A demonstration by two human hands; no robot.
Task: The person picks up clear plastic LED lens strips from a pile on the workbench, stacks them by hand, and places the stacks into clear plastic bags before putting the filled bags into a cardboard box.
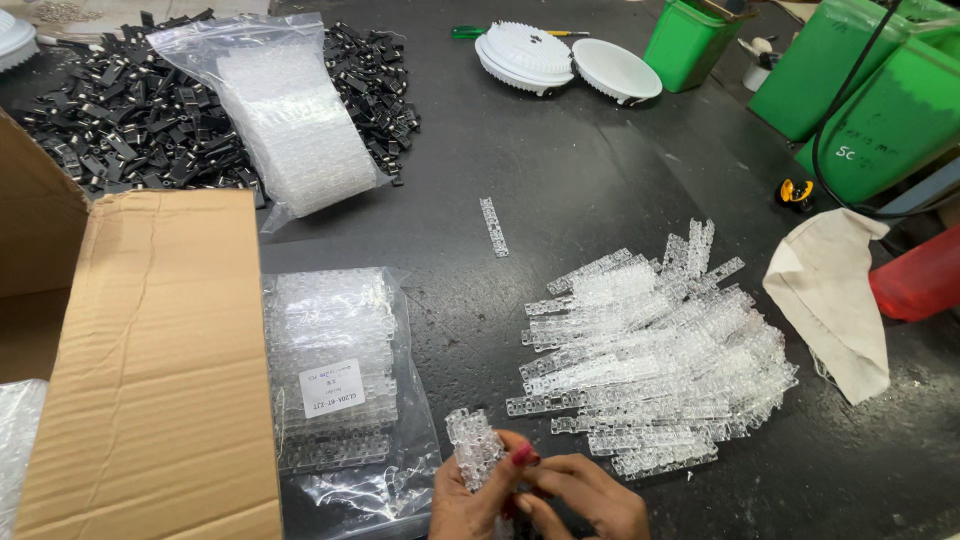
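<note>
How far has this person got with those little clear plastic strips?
A large heap of loose clear strips already lies spread on the table. The hands hold a small stack of strips together. Two sealed bags of strips remain unopened, and one strip lies apart.

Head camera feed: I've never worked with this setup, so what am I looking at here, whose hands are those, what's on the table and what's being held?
There is no machine here: the single picture comes from a camera worn on a person's head, looking down at their own bare hands. At the bottom edge, the left hand and right hand together hold a small stack of clear plastic strips. On the dark table lies a loose heap of the same clear strips, plus one single strip apart. Two clear bags of strips lie left, beside a cardboard box flap and a pile of small black parts. Farther back are white round housings, green bins and a cloth.
</note>
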